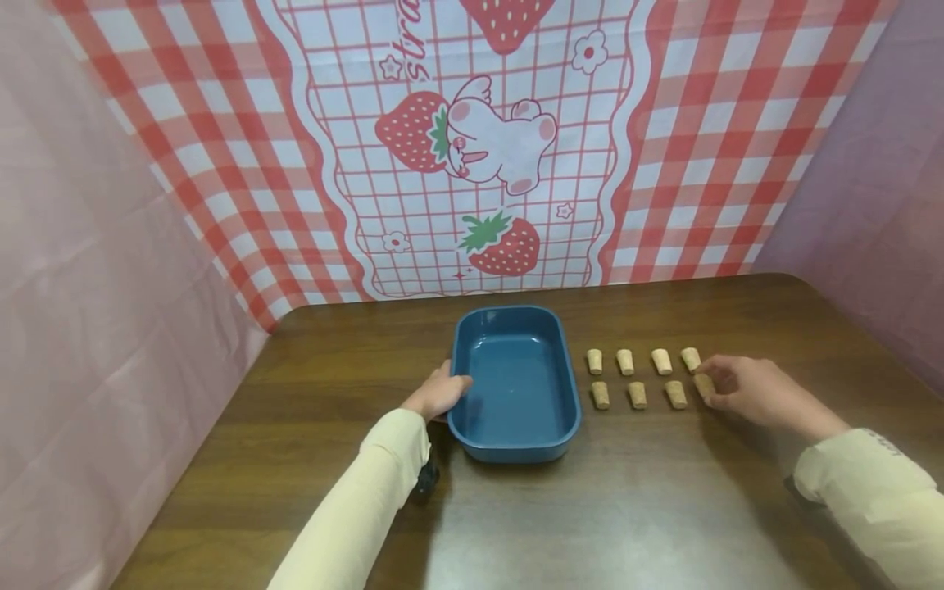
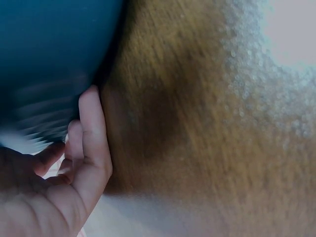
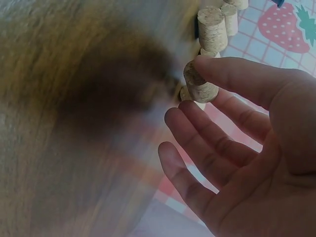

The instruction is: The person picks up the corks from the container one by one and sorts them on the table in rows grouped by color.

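My left hand (image 1: pixel 441 392) grips the left wall of a blue rectangular basin (image 1: pixel 512 453), thumb over the rim. In the left wrist view its fingers (image 2: pixel 91 113) lie along the basin's outer side, close to the tabletop. At the right end of the front row, my right hand (image 1: pixel 763 393) pinches a tapered cork stopper (image 1: pixel 704 385) between thumb and index finger. The right wrist view shows the thumb against this cork (image 3: pixel 202 91), the other fingers spread apart. Whether it touches the table cannot be told. Just behind it stands a paler cork (image 1: pixel 691 359).
Other corks stand in two rows right of the basin, the back row (image 1: pixel 625 361) paler than the front row (image 1: pixel 637 395). The brown wooden table (image 1: pixel 332 369) ends at a red-and-white strawberry cloth (image 1: pixel 501 246). Pink drapes (image 1: pixel 133 328) hang at both sides.
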Action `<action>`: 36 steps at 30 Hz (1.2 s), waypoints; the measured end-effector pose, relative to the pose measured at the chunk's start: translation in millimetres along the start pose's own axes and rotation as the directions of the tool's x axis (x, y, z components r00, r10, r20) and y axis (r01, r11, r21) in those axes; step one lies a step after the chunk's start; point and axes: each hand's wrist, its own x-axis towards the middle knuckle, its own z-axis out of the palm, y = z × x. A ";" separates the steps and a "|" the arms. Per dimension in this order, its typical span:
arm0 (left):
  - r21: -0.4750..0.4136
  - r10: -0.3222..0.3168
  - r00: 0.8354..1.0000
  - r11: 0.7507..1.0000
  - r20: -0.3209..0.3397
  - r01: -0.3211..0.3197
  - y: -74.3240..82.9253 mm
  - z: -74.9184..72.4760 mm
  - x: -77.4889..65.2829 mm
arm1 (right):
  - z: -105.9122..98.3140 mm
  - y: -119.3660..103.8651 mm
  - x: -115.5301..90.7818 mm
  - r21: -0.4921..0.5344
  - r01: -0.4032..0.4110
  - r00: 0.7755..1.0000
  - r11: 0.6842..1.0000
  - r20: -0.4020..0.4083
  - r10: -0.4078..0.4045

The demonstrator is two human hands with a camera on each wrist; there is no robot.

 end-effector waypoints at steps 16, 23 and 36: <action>0.007 -0.011 1.000 1.000 0.015 0.011 1.3 0.3 -1.9 | 2.9 1.3 -0.7 -0.062 -0.035 0.999 0.997 0.032 0.037; 0.001 0.001 1.000 1.000 0.007 -0.001 -0.3 0.1 -2.0 | 2.9 2.8 1.2 -0.073 -0.044 0.998 0.996 0.048 0.048; -0.008 -0.006 1.000 1.000 0.019 0.006 1.4 -1.0 -2.6 | 4.4 1.5 2.8 -0.132 0.019 0.998 0.991 0.054 -0.012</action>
